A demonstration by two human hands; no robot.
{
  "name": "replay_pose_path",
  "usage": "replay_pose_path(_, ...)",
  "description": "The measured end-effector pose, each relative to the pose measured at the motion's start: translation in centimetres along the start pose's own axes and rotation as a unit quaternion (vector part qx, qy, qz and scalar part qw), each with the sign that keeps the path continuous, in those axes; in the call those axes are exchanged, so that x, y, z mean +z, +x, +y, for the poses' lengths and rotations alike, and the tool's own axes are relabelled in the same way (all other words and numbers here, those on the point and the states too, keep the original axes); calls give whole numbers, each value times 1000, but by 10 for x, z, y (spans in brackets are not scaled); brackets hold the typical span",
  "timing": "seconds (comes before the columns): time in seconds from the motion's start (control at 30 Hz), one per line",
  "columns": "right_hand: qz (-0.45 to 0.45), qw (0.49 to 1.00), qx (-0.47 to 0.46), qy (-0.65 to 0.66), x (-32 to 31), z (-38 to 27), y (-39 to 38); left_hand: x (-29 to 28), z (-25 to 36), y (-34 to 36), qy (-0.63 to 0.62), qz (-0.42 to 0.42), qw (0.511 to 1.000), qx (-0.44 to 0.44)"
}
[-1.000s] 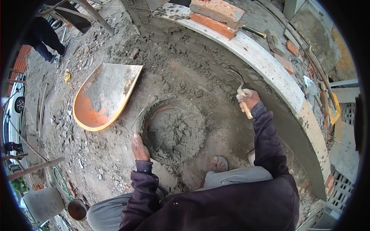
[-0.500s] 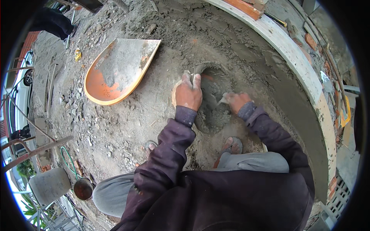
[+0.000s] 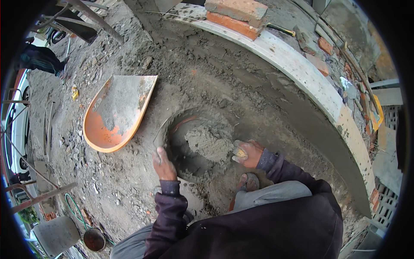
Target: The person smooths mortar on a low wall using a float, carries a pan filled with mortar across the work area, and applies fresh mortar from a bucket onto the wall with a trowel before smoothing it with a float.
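Note:
My right hand [image 3: 246, 154] is closed round the yellowish handle of a trowel [image 3: 238, 151]. A heap of wet grey mortar [image 3: 209, 144] sits at the trowel's end, over the bucket, and hides its blade. The round bucket [image 3: 192, 176], smeared with mortar, stands on the ground in front of me, with more mortar inside. Its thin wire handle [image 3: 160, 130] sticks out on the left. By the bucket's left side is my left hand [image 3: 164, 165], thumb and fingers slightly apart, holding nothing that I can see. Both hands are dusty with mortar.
An orange, mortar-stained scoop-shaped container [image 3: 113, 134] lies to the left. Wet mortar borders a curved pale ledge [image 3: 297, 60] bearing bricks [image 3: 236, 19]. A hammer-like tool [image 3: 282, 29] lies beyond it. Bottom left are a grey container [image 3: 56, 236] and a small pot [image 3: 94, 239]. Another person [image 3: 41, 58] stands far left.
My left hand has let go of the bucket's rim and moved to its left side. The bucket, tilted before, now stands more level. My right hand has lifted a heap of mortar on the trowel.

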State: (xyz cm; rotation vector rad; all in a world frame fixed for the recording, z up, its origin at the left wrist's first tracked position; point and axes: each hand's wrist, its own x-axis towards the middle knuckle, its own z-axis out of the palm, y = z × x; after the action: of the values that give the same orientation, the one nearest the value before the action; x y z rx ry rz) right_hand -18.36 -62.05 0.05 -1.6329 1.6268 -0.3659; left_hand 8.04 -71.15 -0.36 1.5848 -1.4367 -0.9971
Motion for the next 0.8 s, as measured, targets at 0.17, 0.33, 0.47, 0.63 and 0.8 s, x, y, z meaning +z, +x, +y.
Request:
replay_pose_path(0.17,115,991,-55,51,-31,18,35,-22,-22,-12,-53,48,992,-102)
replay_pose_path(0.33,187,868,201,415,-91,43,110,-10,-13,-17,42,89,994,-50)
replay_pose_path(0.47,158,877,160,425,-96,62,93,-15,-15,-13,54,18,996,-73)
replay_pose_path(0.63,172,852,117,480,-112,58,45,-15,-30,0,-32,27,998,-36)
replay_pose_path(0.8,187,848,113,483,-128,45,12,-15,-30,6,28,21,999,-27)
